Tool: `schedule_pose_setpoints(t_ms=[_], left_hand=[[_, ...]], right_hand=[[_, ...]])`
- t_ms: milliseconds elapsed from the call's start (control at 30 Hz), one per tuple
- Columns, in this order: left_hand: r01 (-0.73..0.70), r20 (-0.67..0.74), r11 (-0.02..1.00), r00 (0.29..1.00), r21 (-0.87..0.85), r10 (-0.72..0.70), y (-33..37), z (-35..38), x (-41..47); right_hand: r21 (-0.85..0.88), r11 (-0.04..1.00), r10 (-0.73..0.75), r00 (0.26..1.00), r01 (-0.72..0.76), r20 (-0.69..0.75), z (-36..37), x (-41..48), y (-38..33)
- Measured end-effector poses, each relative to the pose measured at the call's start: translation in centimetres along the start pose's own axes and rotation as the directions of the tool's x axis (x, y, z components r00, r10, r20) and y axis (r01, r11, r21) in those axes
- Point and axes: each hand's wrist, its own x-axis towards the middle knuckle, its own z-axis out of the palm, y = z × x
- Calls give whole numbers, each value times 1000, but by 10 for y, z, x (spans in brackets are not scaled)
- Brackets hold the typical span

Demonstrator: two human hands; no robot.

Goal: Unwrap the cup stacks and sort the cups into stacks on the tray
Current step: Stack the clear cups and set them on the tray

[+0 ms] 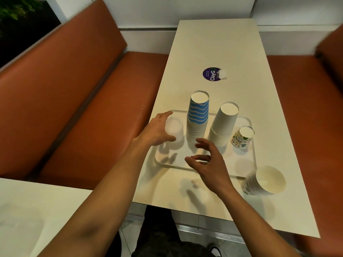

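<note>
A clear tray (206,168) lies on the white table. On it stand, upside down, a translucent plastic cup (175,129) at the left, a tall blue-striped stack (198,115), a plain white stack (223,123) and one leaf-patterned cup (242,137) at the right edge. A leaf-patterned stack (263,180) lies tilted on the table off the tray's near right corner. My left hand (157,129) curls around the plastic cup, thumb and fingers at its sides. My right hand (207,162) hovers over the tray's near part, fingers spread, holding nothing.
A round purple sticker (211,74) with a torn white scrap beside it sits farther up the table (213,43). Orange benches flank the table on the left (74,101) and right (304,112). Another white table corner (37,210) lies at the near left.
</note>
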Motion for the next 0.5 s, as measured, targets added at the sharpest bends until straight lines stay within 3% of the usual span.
schedule_pose_setpoints(t_ms=[100,233,367,500], left_hand=[[27,-5,999,1000,-39,-27,-1,-4,-13],[85,-127,978,986,-192,-110,5,2,-44],[24,-180,849,974,-529,-140,26,16,-82],[-25,-125,756,989,-654,-75,60,30,-117]], right_hand=[[8,1000,-11,1000,11,11,-3,-2,-8],[75,995,-66,997,63,34,-15,-14,-33],[111,982,-160,987,155,35,-41,-30,-66],[105,967,-230,973,232,-26,-83,-52,-88]])
